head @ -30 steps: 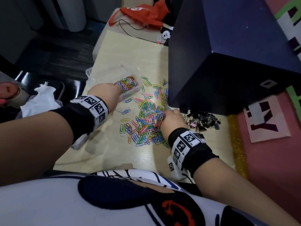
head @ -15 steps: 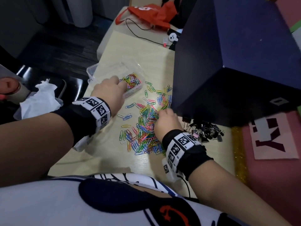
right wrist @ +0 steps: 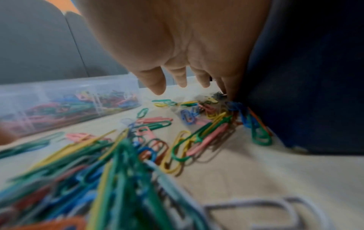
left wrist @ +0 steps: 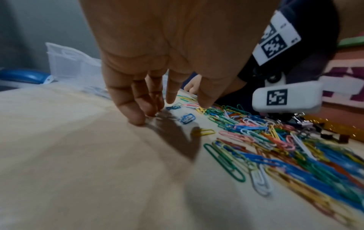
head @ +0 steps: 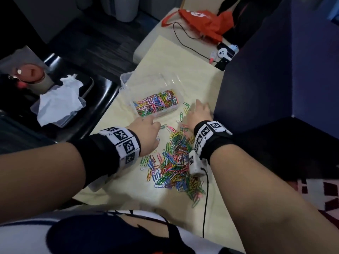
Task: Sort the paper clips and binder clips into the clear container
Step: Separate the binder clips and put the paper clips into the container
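Coloured paper clips (head: 176, 162) under both hands, left (head: 146, 136) and right (head: 199, 114), fingers spread, empty.

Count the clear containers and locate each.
2. One clear container on the table holds paper clips; another container, left on the dark seat, holds white tissue. More may be hidden.

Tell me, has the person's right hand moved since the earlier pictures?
Yes. The right hand has moved forward from the heap of coloured paper clips toward the clear plastic container, along the dark blue box.

No readable text or labels
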